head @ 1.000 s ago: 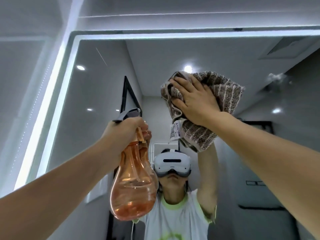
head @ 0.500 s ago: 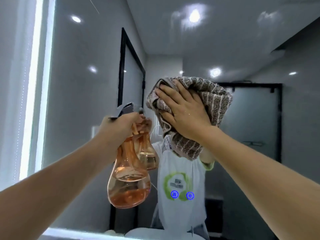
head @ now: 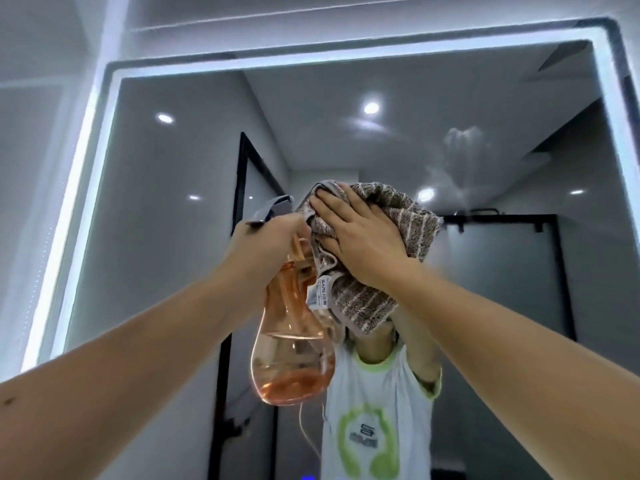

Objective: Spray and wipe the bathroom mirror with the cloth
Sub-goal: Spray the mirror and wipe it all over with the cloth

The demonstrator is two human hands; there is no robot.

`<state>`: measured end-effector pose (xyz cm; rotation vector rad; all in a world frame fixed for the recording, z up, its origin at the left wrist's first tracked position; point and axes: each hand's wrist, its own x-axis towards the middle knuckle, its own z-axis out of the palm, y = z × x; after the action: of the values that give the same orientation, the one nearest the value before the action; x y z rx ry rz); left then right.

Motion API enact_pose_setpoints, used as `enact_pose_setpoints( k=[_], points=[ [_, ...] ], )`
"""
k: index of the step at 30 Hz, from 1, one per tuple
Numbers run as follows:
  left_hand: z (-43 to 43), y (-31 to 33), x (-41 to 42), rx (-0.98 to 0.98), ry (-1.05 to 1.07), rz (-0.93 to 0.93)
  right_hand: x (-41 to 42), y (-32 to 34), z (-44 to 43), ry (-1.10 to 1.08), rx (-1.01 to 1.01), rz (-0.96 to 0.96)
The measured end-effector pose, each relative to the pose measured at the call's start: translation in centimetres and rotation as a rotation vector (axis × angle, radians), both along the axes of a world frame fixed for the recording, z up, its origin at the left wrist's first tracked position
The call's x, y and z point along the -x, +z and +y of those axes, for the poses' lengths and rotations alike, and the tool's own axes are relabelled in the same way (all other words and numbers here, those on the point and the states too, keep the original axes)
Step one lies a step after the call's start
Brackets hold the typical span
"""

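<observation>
The right hand (head: 367,244) presses the striped cloth (head: 391,258) flat, fingers spread, on the mirror (head: 166,209), the left hand (head: 266,244) grips the orange spray bottle (head: 291,344), and overlapping strokes toward the misty patch (head: 457,157) should avoid streaks.

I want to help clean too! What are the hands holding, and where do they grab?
The left hand grips the orange spray bottle at its neck. The right hand presses flat on the striped cloth.

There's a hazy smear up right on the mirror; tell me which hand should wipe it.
Right. The right hand already presses the cloth flat on the mirror, just below the smear. The left hand is busy holding the spray bottle.
</observation>
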<state>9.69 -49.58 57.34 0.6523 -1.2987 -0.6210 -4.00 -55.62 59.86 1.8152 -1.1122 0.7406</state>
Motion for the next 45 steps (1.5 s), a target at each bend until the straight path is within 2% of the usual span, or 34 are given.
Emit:
enact_pose_setpoints(
  k=[7, 20, 35, 40, 45],
  points=[
    [0.5, 1.1, 3.2, 0.024, -0.014, -0.057, 5.5, 1.7, 0.9, -0.028, 0.03, -0.136],
    [0.4, 1.4, 11.6, -0.045, -0.144, 0.035, 18.4, 1.0, 3.6, -0.171, 0.058, -0.236],
    [0.3, 2.7, 15.5, -0.005, -0.141, -0.097, 20.3, -0.4, 3.7, -0.148, 0.062, -0.27],
    [0.1, 3.9, 16.7, 0.022, -0.204, -0.068, 21.5, -0.8, 4.0, -0.18, 0.027, -0.26],
    [0.4, 4.3, 17.9, -0.002, -0.18, -0.178, 21.9, -0.6, 3.1, -0.154, 0.031, -0.22]
  ],
)
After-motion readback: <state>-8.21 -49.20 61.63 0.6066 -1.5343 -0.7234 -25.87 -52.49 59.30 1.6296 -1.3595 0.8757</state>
